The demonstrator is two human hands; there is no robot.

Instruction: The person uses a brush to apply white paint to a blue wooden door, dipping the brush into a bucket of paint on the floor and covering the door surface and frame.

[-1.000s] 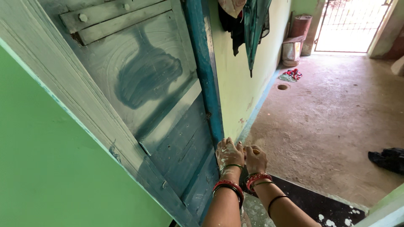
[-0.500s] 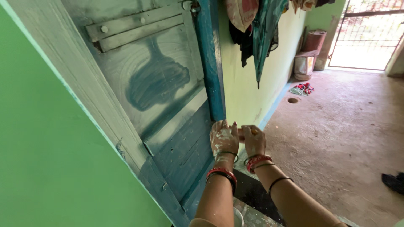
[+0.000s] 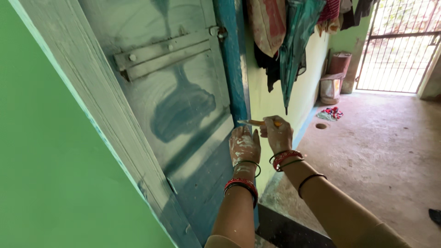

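A blue-grey wooden door [image 3: 183,105] with streaks of pale paint fills the left centre, a horizontal bar bolted across it. My right hand [image 3: 277,134] grips a small orange-handled tool [image 3: 257,122] whose tip points left at the door's blue edge [image 3: 233,69]. My left hand [image 3: 245,146], smeared with pale paint, hovers just below that tool, close to the door edge, fingers together and nothing visible in it. Both wrists wear red and dark bangles.
A green wall [image 3: 41,174] stands at the left. Clothes and a folded green umbrella [image 3: 294,50] hang on the yellow wall. Stacked buckets [image 3: 333,80] and a metal grille gate [image 3: 399,46] are at the far end of the concrete floor [image 3: 386,151].
The view has tilted up and both hands have risen along the door's edge. The orange-handled tool now shows in my right hand, pointing at the door.
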